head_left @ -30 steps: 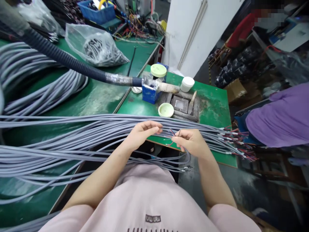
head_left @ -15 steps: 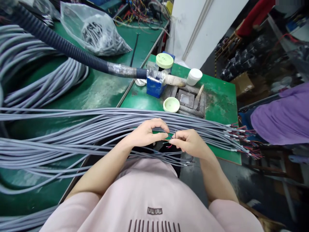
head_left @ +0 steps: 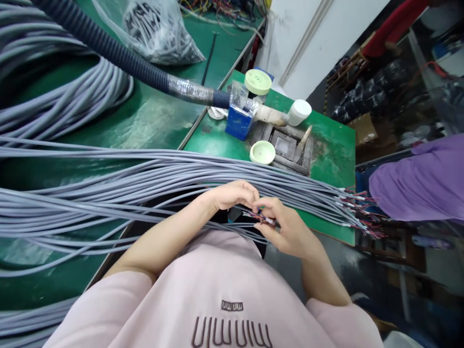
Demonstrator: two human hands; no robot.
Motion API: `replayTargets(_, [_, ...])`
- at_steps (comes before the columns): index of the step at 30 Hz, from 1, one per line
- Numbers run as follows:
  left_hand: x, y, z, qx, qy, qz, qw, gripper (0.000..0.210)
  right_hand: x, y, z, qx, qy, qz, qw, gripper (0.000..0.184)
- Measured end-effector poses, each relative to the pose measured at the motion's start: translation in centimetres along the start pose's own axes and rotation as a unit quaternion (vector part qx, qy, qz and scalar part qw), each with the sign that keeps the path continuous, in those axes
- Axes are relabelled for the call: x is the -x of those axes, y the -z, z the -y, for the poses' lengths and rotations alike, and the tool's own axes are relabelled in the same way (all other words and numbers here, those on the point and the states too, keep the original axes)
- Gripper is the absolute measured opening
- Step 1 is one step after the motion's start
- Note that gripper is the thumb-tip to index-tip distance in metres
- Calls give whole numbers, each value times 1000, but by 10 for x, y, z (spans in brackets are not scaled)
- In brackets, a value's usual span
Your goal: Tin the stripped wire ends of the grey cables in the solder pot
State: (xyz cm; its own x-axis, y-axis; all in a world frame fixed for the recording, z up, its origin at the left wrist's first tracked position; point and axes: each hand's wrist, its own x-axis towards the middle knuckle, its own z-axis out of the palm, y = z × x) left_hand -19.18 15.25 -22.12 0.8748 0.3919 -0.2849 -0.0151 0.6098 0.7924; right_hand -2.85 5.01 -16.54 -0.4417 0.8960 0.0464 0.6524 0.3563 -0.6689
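Note:
A cable end with thin coloured wires [head_left: 253, 215] fanned out to the left lies between my two hands, in front of my body. My right hand [head_left: 290, 229] curls round this cable end, near its white band [head_left: 268, 221], with thumb and fingers on either side. My left hand [head_left: 237, 194] is closed, its fingertips pinching at a dark blue wire beside the right fingertips; the exact grip is partly hidden. Just behind both hands runs a thick bundle of grey cables [head_left: 217, 169]. Its stripped ends [head_left: 362, 208] fan out in red and other colours at the right.
A ribbed dark hose [head_left: 119, 63] arches to a blue box [head_left: 238, 122]. Near it are a greenish lid [head_left: 263, 152], a white tub [head_left: 299, 112] and a grimy square metal pot [head_left: 285, 145]. A bag of cable pieces [head_left: 163, 34] lies behind. A person in purple [head_left: 420, 179] is at right.
My right hand has turned and opened wider round the cable end, and the wires now point left. The left fingers have closed in toward it. The view has shifted slightly.

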Motion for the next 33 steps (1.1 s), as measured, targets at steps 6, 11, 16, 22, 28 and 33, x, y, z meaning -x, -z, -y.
replayTargets(6, [-13, -10, 17, 102, -20, -7, 995, 7, 3, -16, -9, 82, 2, -193, 978, 30])
replayTargets(11, [-10, -16, 11, 129, -63, -29, 989, 4, -1, -19, -19, 137, 38, -257, 956, 16])
replayTargets(16, [-6, -18, 8, 133, -86, -55, 986, 6, -7, -14, -21, 91, 97, -250, 959, 17])
replayTargets(22, [-9, -22, 8, 135, -125, -107, 977, 9, -14, -13, -29, 104, 68, -340, 932, 9])
replayTargets(28, [-4, -20, 0, -73, -262, -242, 931, 21, -34, 5, -41, 107, 26, -355, 928, 6])
replayTargets(33, [7, 4, 7, -472, -333, -404, 709, 24, -74, 33, -73, 65, -7, -298, 952, 8])
